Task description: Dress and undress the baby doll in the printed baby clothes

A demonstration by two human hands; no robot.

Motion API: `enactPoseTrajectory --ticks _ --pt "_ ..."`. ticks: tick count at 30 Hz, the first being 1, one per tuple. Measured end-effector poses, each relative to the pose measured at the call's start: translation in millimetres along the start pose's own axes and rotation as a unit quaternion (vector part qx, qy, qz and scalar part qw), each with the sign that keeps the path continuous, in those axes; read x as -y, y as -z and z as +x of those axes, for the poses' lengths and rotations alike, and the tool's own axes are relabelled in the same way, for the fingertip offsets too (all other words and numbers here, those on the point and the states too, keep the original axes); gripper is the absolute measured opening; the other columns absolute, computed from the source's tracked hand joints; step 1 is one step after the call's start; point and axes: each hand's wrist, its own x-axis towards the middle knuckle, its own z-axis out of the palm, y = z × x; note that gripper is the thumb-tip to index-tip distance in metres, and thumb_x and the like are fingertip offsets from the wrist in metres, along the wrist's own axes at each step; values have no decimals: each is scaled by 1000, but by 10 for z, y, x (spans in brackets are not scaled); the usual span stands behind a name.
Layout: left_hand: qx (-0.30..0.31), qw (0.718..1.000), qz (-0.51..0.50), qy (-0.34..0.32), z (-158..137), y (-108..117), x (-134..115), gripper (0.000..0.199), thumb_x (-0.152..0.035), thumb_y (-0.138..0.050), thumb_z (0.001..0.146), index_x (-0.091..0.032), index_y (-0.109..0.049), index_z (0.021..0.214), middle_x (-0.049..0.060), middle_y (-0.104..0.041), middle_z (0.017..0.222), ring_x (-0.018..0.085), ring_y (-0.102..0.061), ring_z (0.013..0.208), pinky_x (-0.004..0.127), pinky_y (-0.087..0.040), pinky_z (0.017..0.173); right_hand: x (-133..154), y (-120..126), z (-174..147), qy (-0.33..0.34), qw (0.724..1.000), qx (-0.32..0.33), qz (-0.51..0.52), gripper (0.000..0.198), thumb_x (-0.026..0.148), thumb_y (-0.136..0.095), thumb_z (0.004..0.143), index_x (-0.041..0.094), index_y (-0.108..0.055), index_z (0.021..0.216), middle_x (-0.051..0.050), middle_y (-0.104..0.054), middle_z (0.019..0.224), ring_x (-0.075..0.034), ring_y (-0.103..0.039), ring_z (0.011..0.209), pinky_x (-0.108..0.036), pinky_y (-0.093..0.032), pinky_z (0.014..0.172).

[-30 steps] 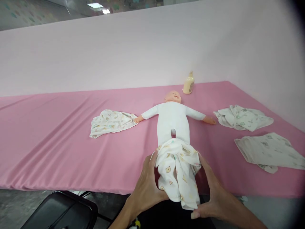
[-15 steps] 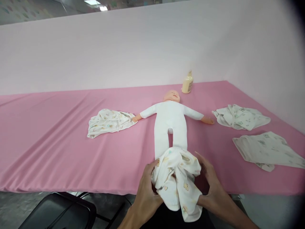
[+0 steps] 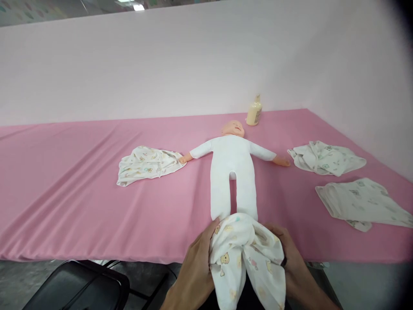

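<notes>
A: Start at the left. How does the worktop (image 3: 80, 185) lie there?

B: Its pink cover runs in a broad, creased stretch from the picture's left side, with the far edge along the wall (image 3: 161, 60). A black chair (image 3: 80, 286) stands just beyond the near edge.

A: And the first thing on it?

B: A crumpled print garment (image 3: 148, 165), well in from the near edge, its right tip meeting one of the doll's hands.

A: Where are the person's hands?

B: The left hand (image 3: 198, 258) is at the near edge, gripping the left side of the bear-print trousers (image 3: 245, 254). They bunch at the feet end of the doll (image 3: 232, 172), legs hanging past that edge; whether the feet are inside, I can't tell. The doll lies on its back, head toward the far edge, arms spread.

A: Further right?

B: A pump bottle (image 3: 254, 113) stands by the far edge, near the doll's head. The right hand (image 3: 285, 254) curls around the trousers' right side, fingers partly hidden.

A: And the right end?

B: A folded garment (image 3: 327, 158) near the right edge, just beside the doll's other hand; closer in, a wider folded cloth (image 3: 364, 202), with pink cover between it and the near edge.
</notes>
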Motion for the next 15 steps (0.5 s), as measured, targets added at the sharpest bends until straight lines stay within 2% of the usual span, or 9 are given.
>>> enactPoseTrajectory --ticks 3,7,11,15 --pt "32 998 38 -41 9 88 22 71 -31 -63 91 -33 -32 154 4 -47 152 23 -50 136 37 -45 113 -6 93 11 27 999 1 -26 53 31 -75 80 28 -54 128 -9 -69 115 -25 -70 97 -35 -60 82" --pt "46 997 49 -38 30 146 23 64 -32 -62 92 -33 -38 151 4 -52 147 22 -54 131 35 -47 109 5 137 6 34 999 1 -29 52 30 -77 76 26 -60 124 -10 -70 114 -27 -70 96 -37 -60 82" --pt "43 999 4 1 9 131 -74 55 -35 -63 90 -28 -50 143 7 -62 136 23 -62 119 34 -52 101 -4 82 -56 -49 999 -12 17 47 37 -77 74 25 -67 118 -11 -72 112 -30 -70 96 -43 -59 83" --pt "-3 993 -83 89 -55 44 -251 56 -36 -66 84 -23 -55 137 10 -67 126 25 -66 109 34 -54 94 4 -52 -89 -161 981 -68 82 44 43 -71 79 23 -69 118 -13 -73 112 -32 -70 99 -45 -58 85"
